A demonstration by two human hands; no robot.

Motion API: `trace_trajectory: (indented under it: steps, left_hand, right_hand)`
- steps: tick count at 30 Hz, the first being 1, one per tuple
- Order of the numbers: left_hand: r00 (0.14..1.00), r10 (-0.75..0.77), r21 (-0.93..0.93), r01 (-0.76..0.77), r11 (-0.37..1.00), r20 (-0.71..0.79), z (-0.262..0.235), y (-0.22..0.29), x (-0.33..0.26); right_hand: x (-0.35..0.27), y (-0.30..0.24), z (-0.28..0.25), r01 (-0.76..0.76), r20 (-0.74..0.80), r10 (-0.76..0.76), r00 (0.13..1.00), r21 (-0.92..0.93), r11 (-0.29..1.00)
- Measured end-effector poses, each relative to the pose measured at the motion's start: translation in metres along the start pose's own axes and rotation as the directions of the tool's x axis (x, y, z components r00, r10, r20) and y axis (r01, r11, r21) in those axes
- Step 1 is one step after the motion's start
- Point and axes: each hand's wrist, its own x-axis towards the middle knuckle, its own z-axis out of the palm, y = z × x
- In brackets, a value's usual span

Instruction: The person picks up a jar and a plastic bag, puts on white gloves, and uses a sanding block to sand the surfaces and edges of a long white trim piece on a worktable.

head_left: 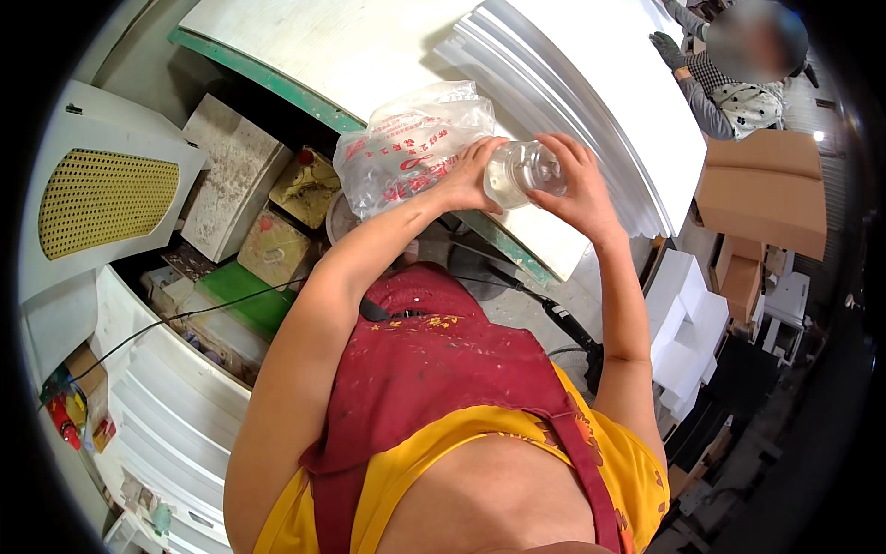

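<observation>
A clear, see-through jar (508,175) lies tilted between my two hands, over the near edge of the white table. My left hand (469,177) is closed round its left end. The fingers of my right hand (583,189) curl round the ringed right end, thumb on the near side. Whether that end has a lid on it, I cannot tell. Just left of the jar sits a crumpled clear plastic bag (406,138) with red print, close to my left hand. What the bag holds, if anything, does not show.
Long white moulded strips (563,102) lie stacked on the white table (305,46), which has a green edge. Grimy square cans (274,247) stand below left. A gloved co-worker (734,78) is at the far right, near an open cardboard box (761,189). A black cable (189,312) crosses the left side.
</observation>
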Motion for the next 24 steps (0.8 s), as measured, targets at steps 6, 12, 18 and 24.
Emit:
trace_trajectory:
  steps: [6,12,18,24]
  left_hand:
    - [1.0,-0.003,0.013,0.003,1.0,0.004,0.0,0.002,0.001]
    - [0.999,-0.028,0.043,0.028,0.999,0.015,0.002,0.002,0.001]
    - [0.999,-0.021,0.025,0.02,1.0,0.038,0.0,-0.003,0.002]
    - [1.0,0.014,0.034,-0.014,0.999,-0.019,0.005,-0.005,0.0]
  right_hand:
    - [0.006,-0.001,0.0,0.048,0.039,-0.047,0.998,-0.051,0.998]
    - [0.005,0.001,0.008,-0.061,-0.019,0.059,0.998,-0.159,0.985]
    - [0.016,-0.024,0.006,-0.383,0.074,0.407,0.911,-0.223,0.897]
    - [0.009,0.002,-0.014,0.244,0.121,-0.223,0.967,-0.2,0.949]
